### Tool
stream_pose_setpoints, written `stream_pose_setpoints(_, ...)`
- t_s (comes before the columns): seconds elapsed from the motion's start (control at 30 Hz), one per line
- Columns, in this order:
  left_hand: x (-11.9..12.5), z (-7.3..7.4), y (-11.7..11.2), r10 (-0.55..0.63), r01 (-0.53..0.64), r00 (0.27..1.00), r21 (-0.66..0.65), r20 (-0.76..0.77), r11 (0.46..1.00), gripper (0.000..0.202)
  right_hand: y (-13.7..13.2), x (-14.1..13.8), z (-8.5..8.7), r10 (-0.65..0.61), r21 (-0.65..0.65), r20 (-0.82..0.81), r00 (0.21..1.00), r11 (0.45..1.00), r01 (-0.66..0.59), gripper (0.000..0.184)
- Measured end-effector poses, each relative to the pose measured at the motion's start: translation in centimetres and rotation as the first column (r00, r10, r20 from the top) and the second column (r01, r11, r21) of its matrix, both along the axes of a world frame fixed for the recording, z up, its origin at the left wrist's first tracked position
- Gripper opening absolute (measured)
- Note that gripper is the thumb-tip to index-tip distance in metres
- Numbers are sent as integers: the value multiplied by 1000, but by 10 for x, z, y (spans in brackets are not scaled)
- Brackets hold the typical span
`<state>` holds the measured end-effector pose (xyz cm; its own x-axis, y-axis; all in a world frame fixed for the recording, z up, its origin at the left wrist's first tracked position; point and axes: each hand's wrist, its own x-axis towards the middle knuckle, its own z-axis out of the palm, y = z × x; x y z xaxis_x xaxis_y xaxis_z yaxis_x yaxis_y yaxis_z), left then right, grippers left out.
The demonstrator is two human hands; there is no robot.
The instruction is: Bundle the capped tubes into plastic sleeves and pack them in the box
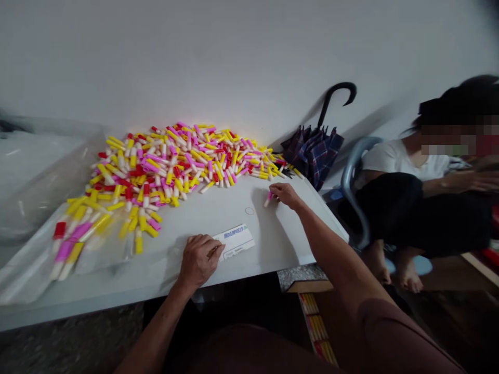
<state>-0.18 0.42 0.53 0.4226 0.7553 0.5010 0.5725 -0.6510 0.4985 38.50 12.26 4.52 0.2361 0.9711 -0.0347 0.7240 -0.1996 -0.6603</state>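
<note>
My left hand (200,259), its fingers curled, grips the left end of a white printed carton (237,242) that lies near the table's front edge. The carton looks flat and has blue lettering. My right hand (286,195), further back and to the right, pinches a small pink-and-white capped tube (268,199) just over the table. Behind both hands spreads a big heap of similar tubes (187,161) with yellow, pink and red ends. A thin ring like a rubber band (249,211) lies on the tabletop between my hands.
Clear plastic bags (42,182) cover the table's left side, with several tubes inside. A folded plaid umbrella (315,150) leans against the wall at the right. Another person (409,171) sits on a blue chair (351,176). Below the table, a cardboard box (323,311) holds packed rows of tubes.
</note>
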Motion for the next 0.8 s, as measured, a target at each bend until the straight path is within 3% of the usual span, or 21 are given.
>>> stream_pose_setpoints(0.2,0,0,0,3,-3,1000,2,6,1000,20,-17,-21,-3,-189,14,190,963,982,190,40)
stream_pose_setpoints(0.4,0,0,0,6,-7,999,9,33,1000,19,-59,-49,-14,-193,-23,280,940,978,208,23)
stream_pose_setpoints(0.53,1,1,-3,19,-21,999,32,44,999,19,-75,-54,-3,-201,19,254,946,979,203,30)
stream_pose_setpoints(0.63,1,3,-4,32,-34,999,47,37,998,20,-98,-52,15,-110,73,151,982,992,100,35)
stream_pose_setpoints(0.7,1,3,-4,33,-35,999,30,43,999,21,-119,-51,25,48,85,42,998,995,-52,37)
stream_pose_setpoints(0.8,-1,2,-3,20,-21,999,4,48,1000,22,-146,-53,34,309,3,-97,946,951,-310,33)
